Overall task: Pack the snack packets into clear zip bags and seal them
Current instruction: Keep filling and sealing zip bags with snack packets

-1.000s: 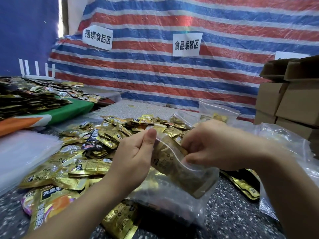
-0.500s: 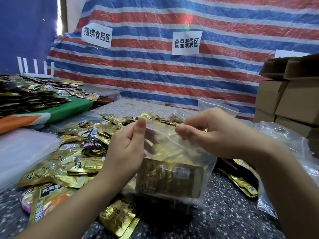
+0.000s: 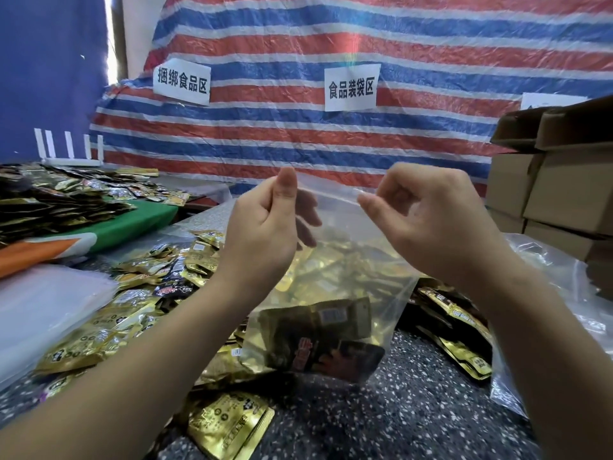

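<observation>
**Bag lifted clear of the table, both hands at its mouth**

Higher now than half a second ago, the clear zip bag [image 3: 331, 260] hangs in the air with its bottom off the speckled table [image 3: 414, 419], where earlier it sagged lower over the pile. The left hand [image 3: 262, 227] pinches the top edge between thumb and curled fingers at the left corner; the right hand [image 3: 431, 220] pinches the same edge further right, so the strip runs taut between them. Whether the zip is pressed closed along that stretch I cannot tell. Inside, several snack packets [image 3: 318, 340] have slid to the bottom, gold and dark ones together. Below and to the left lies the loose heap of gold packets [image 3: 139, 310], with 1 near the table's front edge [image 3: 229, 426]. Cardboard boxes [image 3: 564, 194] are stacked at the right, a striped tarp [image 3: 331, 137] behind.
</observation>
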`<state>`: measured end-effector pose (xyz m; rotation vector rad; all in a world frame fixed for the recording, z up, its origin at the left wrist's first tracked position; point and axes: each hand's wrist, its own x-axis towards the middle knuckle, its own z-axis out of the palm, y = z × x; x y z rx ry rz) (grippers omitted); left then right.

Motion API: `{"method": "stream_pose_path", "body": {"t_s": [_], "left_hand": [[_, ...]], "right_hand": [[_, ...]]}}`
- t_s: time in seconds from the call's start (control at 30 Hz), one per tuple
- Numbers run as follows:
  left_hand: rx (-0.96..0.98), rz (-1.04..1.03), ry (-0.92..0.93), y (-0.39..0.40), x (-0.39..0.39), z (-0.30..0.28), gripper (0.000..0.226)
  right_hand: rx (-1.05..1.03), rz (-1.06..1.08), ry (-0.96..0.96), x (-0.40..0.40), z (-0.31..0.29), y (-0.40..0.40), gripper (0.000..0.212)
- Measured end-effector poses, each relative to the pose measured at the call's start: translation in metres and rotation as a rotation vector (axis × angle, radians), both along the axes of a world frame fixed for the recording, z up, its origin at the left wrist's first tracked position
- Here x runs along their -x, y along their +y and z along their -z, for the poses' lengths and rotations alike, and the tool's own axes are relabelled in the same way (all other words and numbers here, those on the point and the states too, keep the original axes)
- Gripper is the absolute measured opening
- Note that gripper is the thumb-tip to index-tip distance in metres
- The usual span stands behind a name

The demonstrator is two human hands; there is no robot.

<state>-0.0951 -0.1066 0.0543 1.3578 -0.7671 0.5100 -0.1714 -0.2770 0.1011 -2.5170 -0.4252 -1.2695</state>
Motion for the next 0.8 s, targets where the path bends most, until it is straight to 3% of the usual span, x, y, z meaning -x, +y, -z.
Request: {"method": "stream_pose_path", "body": {"t_s": [0.13, 0.3, 0.57, 0.8], "left_hand": [[0.005, 0.035, -0.034, -0.019, 0.003, -0.016, 0.05], [-0.069, 0.052, -0.14, -0.034, 0.008, -0.024, 0.051], [-0.136, 0.097, -0.173, -0.025, 0.004, -0.03, 0.036], [-0.225, 0.115, -0.145, -0.007, 0.003, -0.036, 0.02]], "right_hand": [[-0.014, 0.054, -0.014, 0.003, -0.003, 0.004, 0.042], [-0.046, 0.011, 0.016, 0.006, -0.006, 0.008, 0.013], [-0.188, -0.056, 0.045, 0.002, -0.006, 0.005, 0.018], [-0.176, -0.1, 0.079, 0.005, -0.007, 0.008, 0.016]]}}
